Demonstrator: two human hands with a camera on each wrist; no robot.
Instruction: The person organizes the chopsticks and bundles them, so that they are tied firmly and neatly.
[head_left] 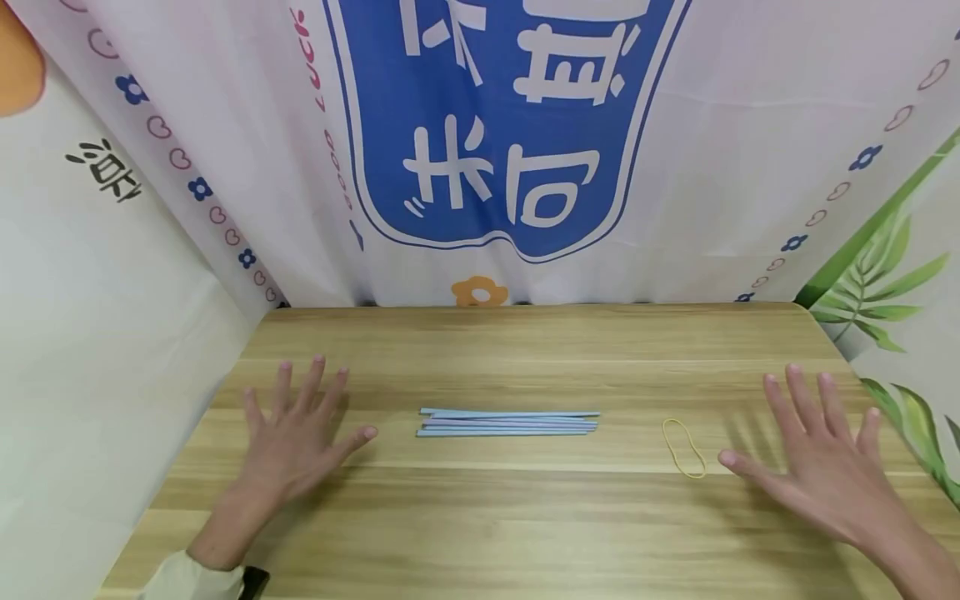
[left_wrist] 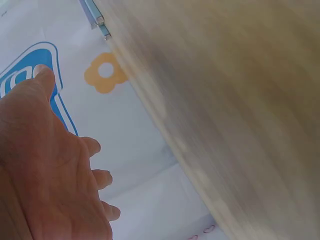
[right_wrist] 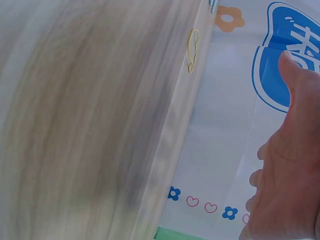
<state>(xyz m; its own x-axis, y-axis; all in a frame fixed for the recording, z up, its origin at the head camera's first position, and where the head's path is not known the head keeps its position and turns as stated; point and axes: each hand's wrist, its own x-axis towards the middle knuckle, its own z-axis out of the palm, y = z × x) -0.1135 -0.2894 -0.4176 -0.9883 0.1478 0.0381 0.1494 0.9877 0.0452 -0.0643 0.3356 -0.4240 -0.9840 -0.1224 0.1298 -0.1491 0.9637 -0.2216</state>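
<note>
A loose bundle of thin pale blue and lilac sticks [head_left: 502,432] lies crosswise near the middle of the wooden table [head_left: 480,533]. To its right, a yellow rubber band [head_left: 672,452] forms a long narrow loop on the tabletop. My left hand [head_left: 292,446] is left of the sticks, palm down, fingers spread, holding nothing. On the far right, my right hand [head_left: 825,467] is spread too, its thumb close to the rubber band but apart from it. The left wrist view catches only the stick ends [left_wrist: 100,21]; the right wrist view shows the rubber band [right_wrist: 190,47] beyond the hand.
Behind the table's far edge hangs a white curtain [head_left: 705,183] with a blue lettered panel [head_left: 487,92] and an orange flower [head_left: 480,292]. Pale cloth [head_left: 97,333] borders the left side. Leaf-patterned cloth [head_left: 877,283] is at the right.
</note>
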